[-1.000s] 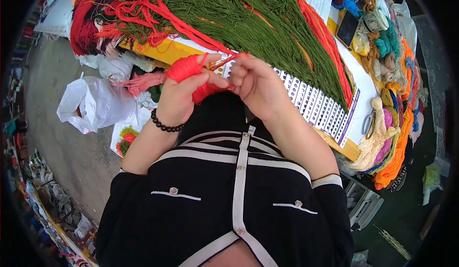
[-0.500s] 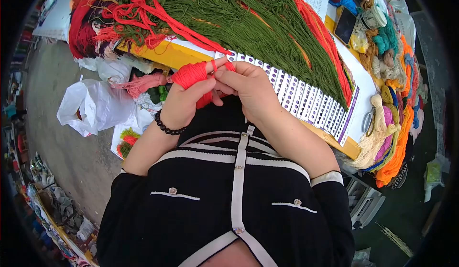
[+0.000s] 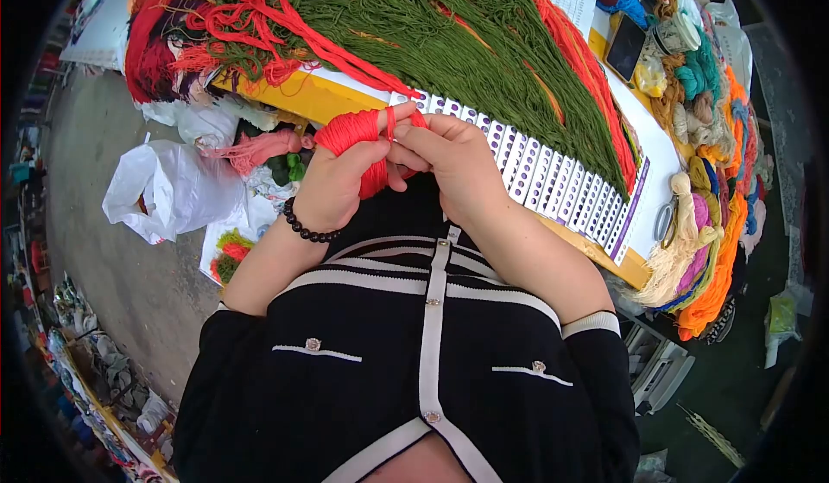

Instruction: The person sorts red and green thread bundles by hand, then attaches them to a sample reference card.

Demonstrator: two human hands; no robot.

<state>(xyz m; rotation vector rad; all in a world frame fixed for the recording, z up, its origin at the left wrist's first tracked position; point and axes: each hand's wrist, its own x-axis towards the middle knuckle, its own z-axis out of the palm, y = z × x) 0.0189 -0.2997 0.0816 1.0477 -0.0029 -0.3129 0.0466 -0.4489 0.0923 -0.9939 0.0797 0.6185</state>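
A skein of red thread [image 3: 349, 132] is wrapped round the fingers of my left hand [image 3: 338, 181], whose wrist wears a black bead bracelet. My right hand [image 3: 466, 162] meets it at the fingertips, pinching red strands beside the left index finger. Exactly which strands sit in the right pinch is partly hidden. Just beyond both hands runs a row of white cards with punched holes [image 3: 522, 165]. Dark green threads [image 3: 414, 38] hang from these cards and spread across the table, with a bundle of loose red threads [image 3: 302, 29] lying over them.
A yellow table edge [image 3: 285, 94] curves in front of me. At right lie scissors [image 3: 664, 221], a phone [image 3: 625, 47] and skeins in many colours, including an orange one [image 3: 715, 267]. White plastic bags [image 3: 168, 189] and a pink thread bundle [image 3: 255, 153] are at left.
Both hands have shifted very slightly to the right together with the red skein. The fingers keep nearly the same grip.
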